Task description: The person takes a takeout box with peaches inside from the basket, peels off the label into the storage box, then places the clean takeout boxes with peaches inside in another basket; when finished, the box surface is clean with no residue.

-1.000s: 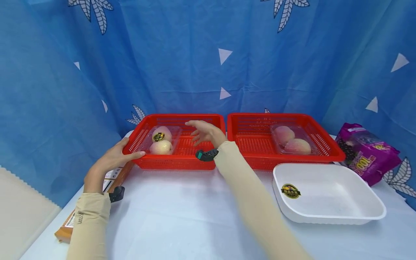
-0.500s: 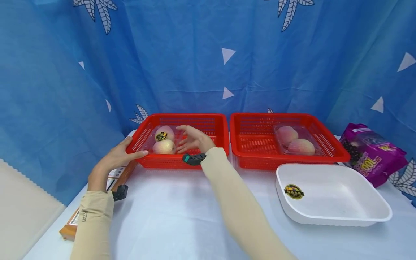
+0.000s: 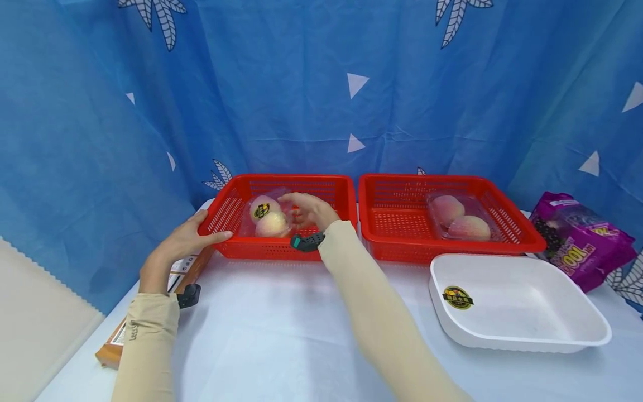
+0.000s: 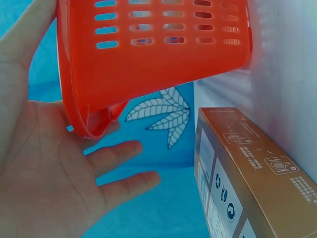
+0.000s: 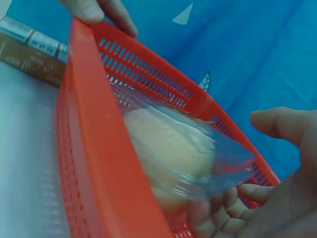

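My left hand (image 3: 183, 240) holds the left rim of the left red plastic basket (image 3: 271, 249), its thumb over the front edge and its other fingers outside. Inside that basket is a clear-wrapped pack of two peaches (image 3: 272, 224) with a black and gold sticker. My right hand (image 3: 310, 212) reaches in at the pack's right side. In the right wrist view the pack (image 5: 171, 148) sits tilted, and the right fingers (image 5: 223, 213) touch its underside, partly hidden by it. The right thumb (image 5: 277, 123) stands apart from the wrap.
A second red basket (image 3: 402, 245) with another peach pack (image 3: 469, 228) stands to the right. In front of it is a white tray (image 3: 522, 298) with a sticker. A purple bag (image 3: 582, 245) leans at the far right. A brown box (image 4: 262, 168) lies under the left forearm.
My right hand came left to the peach pack, then moved back right. The pack has shifted right and tilted. The left hand stays on the basket rim.
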`<state>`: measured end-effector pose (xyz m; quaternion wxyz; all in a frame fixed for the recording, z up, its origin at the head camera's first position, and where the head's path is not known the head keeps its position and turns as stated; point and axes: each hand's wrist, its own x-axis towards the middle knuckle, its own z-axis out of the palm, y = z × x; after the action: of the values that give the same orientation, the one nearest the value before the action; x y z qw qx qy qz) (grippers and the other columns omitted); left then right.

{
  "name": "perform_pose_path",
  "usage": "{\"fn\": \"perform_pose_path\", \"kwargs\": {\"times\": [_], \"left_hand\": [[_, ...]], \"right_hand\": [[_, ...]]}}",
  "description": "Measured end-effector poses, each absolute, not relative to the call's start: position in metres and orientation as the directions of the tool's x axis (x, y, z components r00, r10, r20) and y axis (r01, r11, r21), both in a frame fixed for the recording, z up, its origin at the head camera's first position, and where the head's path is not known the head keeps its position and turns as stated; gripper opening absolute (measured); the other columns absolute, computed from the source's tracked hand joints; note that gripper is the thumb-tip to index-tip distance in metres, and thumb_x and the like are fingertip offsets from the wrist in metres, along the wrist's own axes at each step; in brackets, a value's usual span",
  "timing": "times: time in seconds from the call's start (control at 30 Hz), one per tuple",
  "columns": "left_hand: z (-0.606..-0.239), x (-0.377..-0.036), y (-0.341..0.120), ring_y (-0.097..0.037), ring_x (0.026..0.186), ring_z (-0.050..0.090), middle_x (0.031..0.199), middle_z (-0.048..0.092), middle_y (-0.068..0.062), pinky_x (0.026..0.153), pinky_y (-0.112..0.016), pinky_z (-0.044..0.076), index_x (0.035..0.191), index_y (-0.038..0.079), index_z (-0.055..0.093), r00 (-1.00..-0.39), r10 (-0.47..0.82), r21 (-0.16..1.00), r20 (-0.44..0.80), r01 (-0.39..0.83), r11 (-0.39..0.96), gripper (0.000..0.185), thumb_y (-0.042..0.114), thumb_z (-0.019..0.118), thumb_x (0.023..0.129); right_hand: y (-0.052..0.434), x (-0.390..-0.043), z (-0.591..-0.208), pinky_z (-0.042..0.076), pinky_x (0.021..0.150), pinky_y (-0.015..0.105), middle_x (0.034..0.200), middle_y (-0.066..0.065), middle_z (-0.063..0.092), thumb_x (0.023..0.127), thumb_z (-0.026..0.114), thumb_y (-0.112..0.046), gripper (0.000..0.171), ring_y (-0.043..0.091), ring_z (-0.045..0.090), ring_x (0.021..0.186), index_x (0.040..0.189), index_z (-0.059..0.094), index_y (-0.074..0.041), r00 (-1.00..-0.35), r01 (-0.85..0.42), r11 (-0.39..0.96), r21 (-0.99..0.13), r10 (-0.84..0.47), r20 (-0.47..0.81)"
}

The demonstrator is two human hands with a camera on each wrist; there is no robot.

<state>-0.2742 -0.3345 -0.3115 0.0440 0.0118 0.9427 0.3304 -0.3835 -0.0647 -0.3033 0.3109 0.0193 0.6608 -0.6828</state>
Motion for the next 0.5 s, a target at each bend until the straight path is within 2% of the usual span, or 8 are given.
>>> {"fn": "perform_pose_path", "kwargs": {"times": [0.07,0.17,0.3,0.4,0.5], "left_hand": [[-0.3112,-0.2743,-0.3337,-0.044,0.124,0.036,0.139,0.034,-0.026,0.081,-0.05,0.055,0.153,0.004,0.004,-0.996,0.052,0.625,-0.076,-0.007,0.78,0.111,0.061,0.065,0.08],[-0.3111,-0.2749,-0.3335,-0.044,0.124,0.035,0.14,0.034,-0.026,0.081,-0.049,0.055,0.153,0.004,0.003,-0.995,0.051,0.624,-0.081,-0.011,0.782,0.112,0.062,0.065,0.08],[-0.3111,-0.2753,-0.3341,-0.044,0.124,0.036,0.139,0.034,-0.026,0.081,-0.049,0.055,0.153,0.004,0.003,-0.995,0.055,0.622,-0.082,-0.008,0.783,0.111,0.061,0.064,0.081],[-0.3115,-0.2754,-0.3349,-0.044,0.124,0.036,0.139,0.034,-0.026,0.082,-0.049,0.055,0.153,0.004,0.003,-0.995,0.057,0.623,-0.081,-0.006,0.782,0.111,0.061,0.064,0.081],[-0.3119,-0.2743,-0.3363,-0.044,0.125,0.036,0.14,0.033,-0.026,0.082,-0.049,0.055,0.154,0.004,0.003,-0.995,0.053,0.622,-0.079,-0.007,0.783,0.111,0.061,0.064,0.08]], "right_hand": [[-0.0644,-0.3839,-0.3016,0.05,0.072,0.027,0.103,0.009,0.051,0.088,0.069,-0.025,0.037,0.018,0.048,0.086,0.117,0.056,-0.006,-0.83,0.383,0.148,-0.912,-0.378,-0.41],[-0.0634,-0.3837,-0.3,0.044,0.061,0.026,0.081,0.007,0.043,0.088,0.067,-0.02,0.021,0.017,0.043,0.071,0.094,0.056,-0.003,-0.854,0.244,0.3,-0.922,-0.385,-0.351],[-0.0615,-0.383,-0.3008,0.044,0.059,0.026,0.08,0.006,0.043,0.09,0.064,-0.013,0.014,0.018,0.043,0.071,0.085,0.055,-0.003,-0.86,0.178,0.343,-0.922,-0.402,-0.315],[-0.0608,-0.3835,-0.3023,0.045,0.06,0.026,0.084,0.006,0.044,0.091,0.062,-0.007,0.011,0.018,0.045,0.074,0.083,0.055,-0.003,-0.859,0.193,0.279,-0.941,-0.414,-0.3],[-0.0598,-0.3855,-0.3034,0.043,0.058,0.027,0.075,0.006,0.042,0.091,0.061,-0.006,0.021,0.017,0.042,0.066,0.072,0.051,-0.004,-0.863,0.178,0.256,-0.95,-0.423,-0.276]]}}
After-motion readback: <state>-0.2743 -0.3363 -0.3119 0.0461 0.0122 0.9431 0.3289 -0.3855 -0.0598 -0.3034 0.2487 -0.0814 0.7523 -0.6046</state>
